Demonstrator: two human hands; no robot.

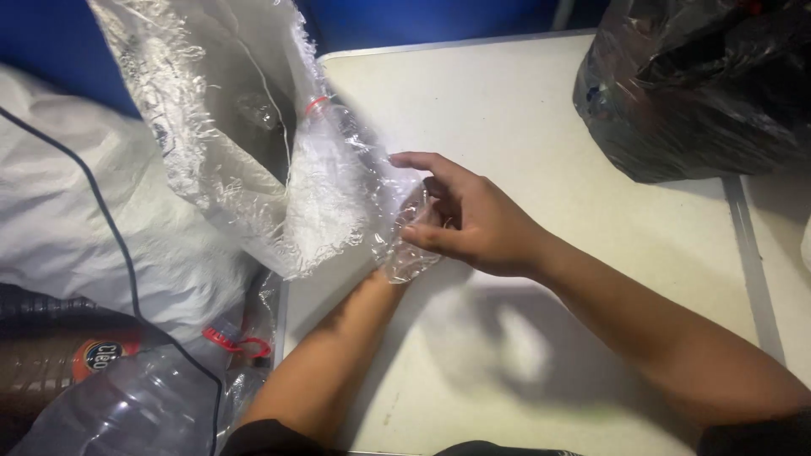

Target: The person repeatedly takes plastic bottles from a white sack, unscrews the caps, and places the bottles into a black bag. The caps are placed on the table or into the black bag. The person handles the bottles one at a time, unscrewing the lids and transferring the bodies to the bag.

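Two hands meet at a crumpled clear plastic bottle: the right hand cups it from the side, fingers curled and pinching the crushed wall, steadying it. The left hand is hidden beneath, so its grip cannot be told. A clear plastic bag rises just beyond the grip, its mouth facing the bottle.

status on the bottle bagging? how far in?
Done: the clear plastic bag already holds at least one crushed bottle.
In hand: right hand presses a crumpled clear bottle at the bag's mouth; left hand is hidden behind it.
Left: more empty bottles lie beside the table.
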